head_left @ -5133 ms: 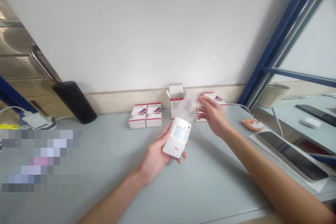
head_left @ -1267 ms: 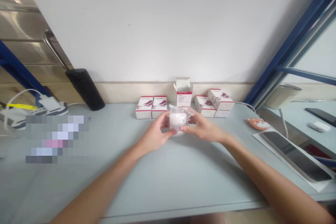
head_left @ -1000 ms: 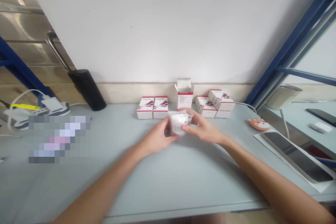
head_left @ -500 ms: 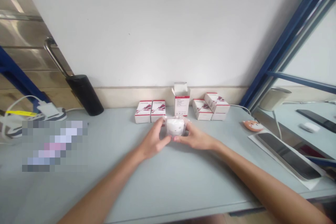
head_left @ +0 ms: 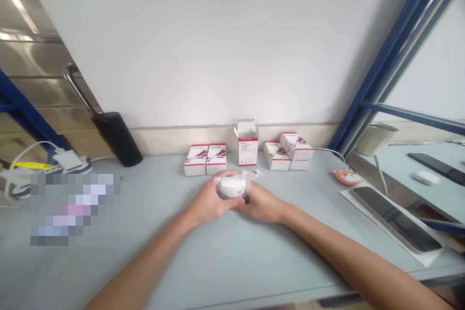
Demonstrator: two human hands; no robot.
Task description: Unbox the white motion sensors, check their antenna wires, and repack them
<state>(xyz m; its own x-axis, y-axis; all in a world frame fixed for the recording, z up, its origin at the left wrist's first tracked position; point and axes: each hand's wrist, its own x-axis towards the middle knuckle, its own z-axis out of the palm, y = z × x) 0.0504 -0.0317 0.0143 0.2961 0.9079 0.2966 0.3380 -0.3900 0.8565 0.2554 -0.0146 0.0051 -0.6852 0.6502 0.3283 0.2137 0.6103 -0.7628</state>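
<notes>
The device [head_left: 233, 187] is white, the boxes [head_left: 216, 157] white with red edges and maroon angular shapes, the desk [head_left: 225, 261] pale grey-blue, the bottle [head_left: 118, 139] black.

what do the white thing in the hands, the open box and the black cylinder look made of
White device: probably hard plastic, smooth with a soft sheen on its rounded surface.
Open box: likely thin printed card, judging by its raised flap.
Black cylinder: dark, mostly matte; coated metal or plastic, the look leaves it open.
</notes>
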